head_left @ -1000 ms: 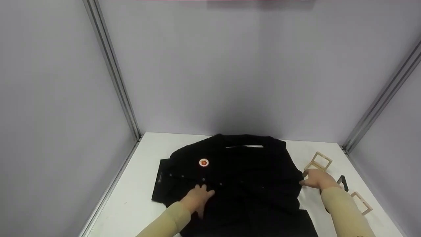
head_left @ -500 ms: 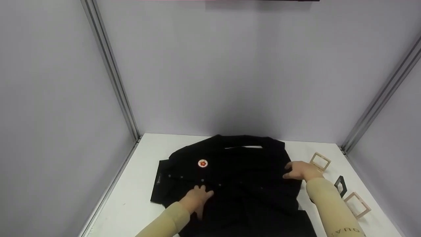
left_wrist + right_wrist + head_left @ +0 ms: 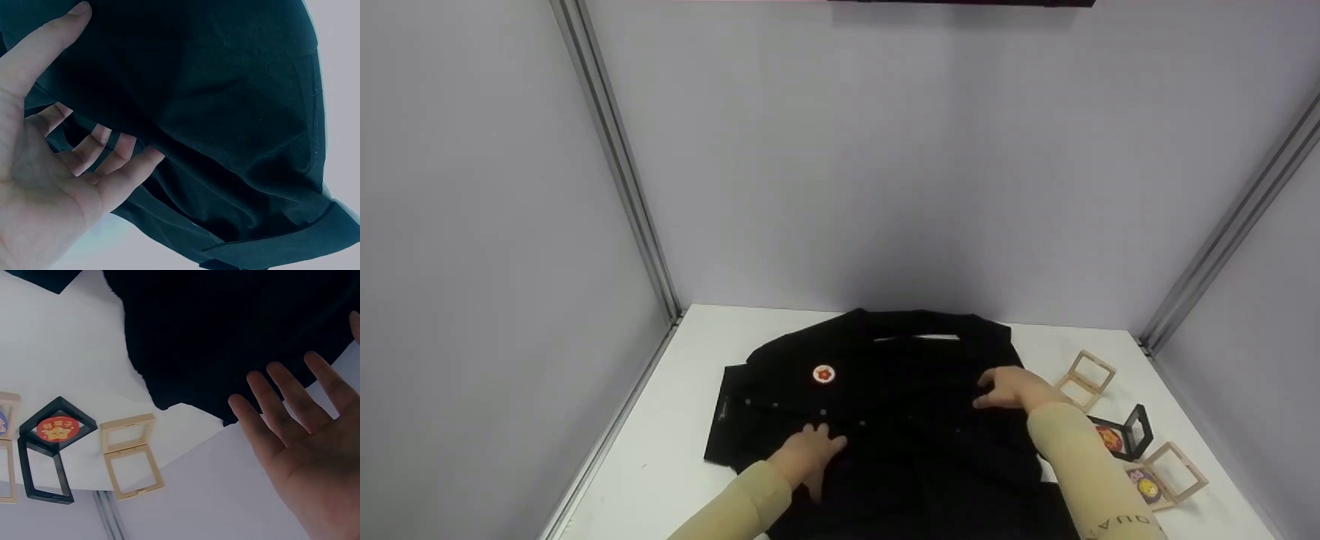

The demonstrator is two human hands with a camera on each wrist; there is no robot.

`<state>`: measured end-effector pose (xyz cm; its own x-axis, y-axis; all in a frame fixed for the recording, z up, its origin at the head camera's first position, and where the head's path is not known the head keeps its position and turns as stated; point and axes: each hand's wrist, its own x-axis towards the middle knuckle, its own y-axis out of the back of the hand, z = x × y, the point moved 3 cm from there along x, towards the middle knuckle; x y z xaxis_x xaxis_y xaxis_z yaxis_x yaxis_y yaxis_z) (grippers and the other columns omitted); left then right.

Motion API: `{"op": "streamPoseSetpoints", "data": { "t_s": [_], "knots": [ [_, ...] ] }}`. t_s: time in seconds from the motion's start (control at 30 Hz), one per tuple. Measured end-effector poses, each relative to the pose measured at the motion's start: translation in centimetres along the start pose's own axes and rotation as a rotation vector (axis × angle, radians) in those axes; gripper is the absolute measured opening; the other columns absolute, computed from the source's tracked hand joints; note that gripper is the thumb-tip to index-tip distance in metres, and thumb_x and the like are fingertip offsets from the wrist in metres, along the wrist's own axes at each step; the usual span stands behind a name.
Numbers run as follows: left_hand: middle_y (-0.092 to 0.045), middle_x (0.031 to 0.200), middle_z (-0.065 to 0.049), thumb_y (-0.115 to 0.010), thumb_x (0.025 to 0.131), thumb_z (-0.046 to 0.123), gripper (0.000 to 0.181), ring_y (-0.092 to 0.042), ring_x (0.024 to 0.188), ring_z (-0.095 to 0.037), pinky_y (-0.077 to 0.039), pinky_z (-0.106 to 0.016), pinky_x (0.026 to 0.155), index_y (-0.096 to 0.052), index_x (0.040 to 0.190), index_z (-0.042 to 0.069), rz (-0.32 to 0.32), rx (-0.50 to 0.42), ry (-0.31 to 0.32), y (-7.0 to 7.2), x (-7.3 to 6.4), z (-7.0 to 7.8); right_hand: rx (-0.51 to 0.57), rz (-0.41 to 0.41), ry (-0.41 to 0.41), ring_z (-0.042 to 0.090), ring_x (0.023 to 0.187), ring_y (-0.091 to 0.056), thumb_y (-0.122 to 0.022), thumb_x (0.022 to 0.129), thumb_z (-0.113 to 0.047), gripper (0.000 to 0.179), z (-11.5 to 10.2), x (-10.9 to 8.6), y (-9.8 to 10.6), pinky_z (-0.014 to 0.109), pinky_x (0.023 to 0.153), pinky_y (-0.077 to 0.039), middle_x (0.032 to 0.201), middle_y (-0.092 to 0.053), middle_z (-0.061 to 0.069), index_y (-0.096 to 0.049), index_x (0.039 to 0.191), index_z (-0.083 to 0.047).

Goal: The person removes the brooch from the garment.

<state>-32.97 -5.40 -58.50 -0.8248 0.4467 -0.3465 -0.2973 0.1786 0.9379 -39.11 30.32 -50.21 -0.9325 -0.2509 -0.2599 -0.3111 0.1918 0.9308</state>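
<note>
A black buttoned garment [image 3: 919, 465] lies spread on the white table, with a round white badge [image 3: 824, 374] bearing a red flower on its left part. My left hand [image 3: 802, 457] rests on the cloth below the badge. In the left wrist view, its thumb stands apart and the loosely bent fingers meet a fold of dark cloth [image 3: 236, 95]. Over the garment's right part is my right hand [image 3: 1009, 388], holding nothing visible. The right wrist view shows its fingers [image 3: 295, 410] spread and nearly straight, close to the garment; whether they touch it I cannot tell.
Three small hinged frames stand opened on the right: a light wooden one [image 3: 1093, 369], a black one [image 3: 1140, 431] with a red round badge [image 3: 1110, 439], and another wooden one [image 3: 1194, 486] with a purple and yellow badge [image 3: 1146, 487]. Grey walls [image 3: 885, 150] border the table [image 3: 637, 450].
My right hand has moved left from the garment's right edge to over its right part, uncovering the frames and their badges. My left hand and the garment have stayed nearly in place.
</note>
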Motion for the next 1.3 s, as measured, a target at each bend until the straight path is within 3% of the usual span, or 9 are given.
{"op": "streamPoseSetpoints", "data": {
  "t_s": [0.43,0.63,0.9,1.07,1.3],
  "knots": [
    [-0.058,0.149,-0.014,-0.102,0.066,0.028,0.092,-0.056,0.139,-0.038,-0.055,-0.048,0.111,-0.058,0.146,0.025,-0.009,-0.066,0.005,0.3,-0.5,-0.8,-0.008,0.019,0.034,0.048,0.135,-0.059,-0.085,0.083,-0.035,0.061,-5.2,2.5,-0.5,0.062,0.115,-0.047,0.142,-0.066,0.026,-0.069,0.134,-0.006],
    [-0.061,0.145,-0.013,-0.101,0.066,0.025,0.082,-0.06,0.135,-0.037,-0.056,-0.051,0.109,-0.063,0.139,0.024,-0.008,-0.14,0.003,0.8,-0.8,-0.9,-0.014,0.026,0.053,0.046,0.138,-0.057,-0.085,0.084,-0.034,0.063,-7.8,3.3,-0.5,0.062,0.116,-0.046,0.146,-0.064,0.023,-0.066,0.139,-0.009],
    [-0.065,0.134,-0.01,-0.102,0.067,0.028,0.071,-0.064,0.125,-0.034,-0.059,-0.049,0.104,-0.068,0.129,0.023,-0.009,-0.157,-0.021,0.7,-0.9,-0.6,-0.039,0.052,0.089,0.043,0.137,-0.059,-0.085,0.086,-0.034,0.062,-9.8,4.2,-1.3,0.058,0.117,-0.047,0.144,-0.066,0.02,-0.066,0.14,-0.01],
    [-0.069,0.128,-0.009,-0.101,0.066,0.028,0.064,-0.068,0.118,-0.032,-0.06,-0.047,0.102,-0.07,0.122,0.022,0.004,-0.162,-0.031,0.8,-1.1,-0.8,-0.036,0.074,0.107,0.042,0.136,-0.06,-0.086,0.086,-0.034,0.062,-10.8,4.5,-1.9,0.056,0.117,-0.048,0.143,-0.066,0.02,-0.067,0.14,-0.011],
    [-0.074,0.108,-0.003,-0.102,0.065,0.028,0.058,-0.072,0.101,-0.025,-0.061,-0.041,0.096,-0.072,0.114,0.018,0.078,-0.149,-0.068,1.3,-1.1,-1.7,-0.01,0.092,0.121,0.041,0.139,-0.058,-0.086,0.086,-0.034,0.064,-12.1,5.0,-2.7,0.057,0.118,-0.047,0.149,-0.062,0.021,-0.065,0.143,-0.013]
  ]
}}
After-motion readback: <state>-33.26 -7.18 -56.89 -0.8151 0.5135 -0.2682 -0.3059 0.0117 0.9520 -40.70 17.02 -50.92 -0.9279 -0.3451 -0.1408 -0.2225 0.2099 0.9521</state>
